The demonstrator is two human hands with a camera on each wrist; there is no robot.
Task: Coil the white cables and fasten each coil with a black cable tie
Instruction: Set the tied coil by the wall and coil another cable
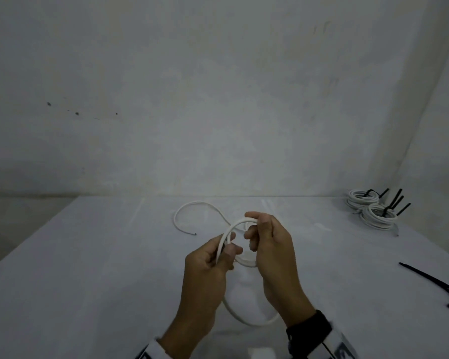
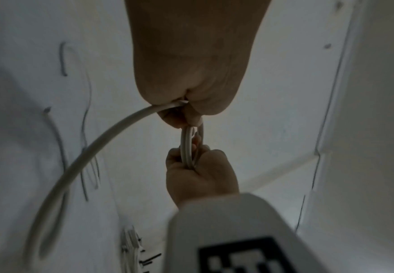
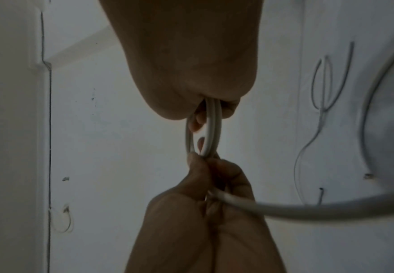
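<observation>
A white cable (image 1: 235, 225) is partly wound into a small coil held above the table between both hands. My left hand (image 1: 230, 246) pinches the coil's left side with thumb and fingers. My right hand (image 1: 252, 226) curls round its right side. In the left wrist view the coil (image 2: 187, 147) runs from my left hand (image 2: 186, 114) to my right hand (image 2: 200, 171). The right wrist view shows the coil (image 3: 211, 129) edge-on between the right hand (image 3: 205, 110) and the left hand (image 3: 202, 177). One slack loop (image 1: 244, 318) hangs below the hands. The free end (image 1: 189, 204) curls on the table behind them.
Finished white coils (image 1: 371, 208) with black ties sticking up lie at the back right near the wall. Loose black cable ties (image 1: 436, 283) lie at the table's right edge. The white table (image 1: 88, 268) meets a plain wall behind.
</observation>
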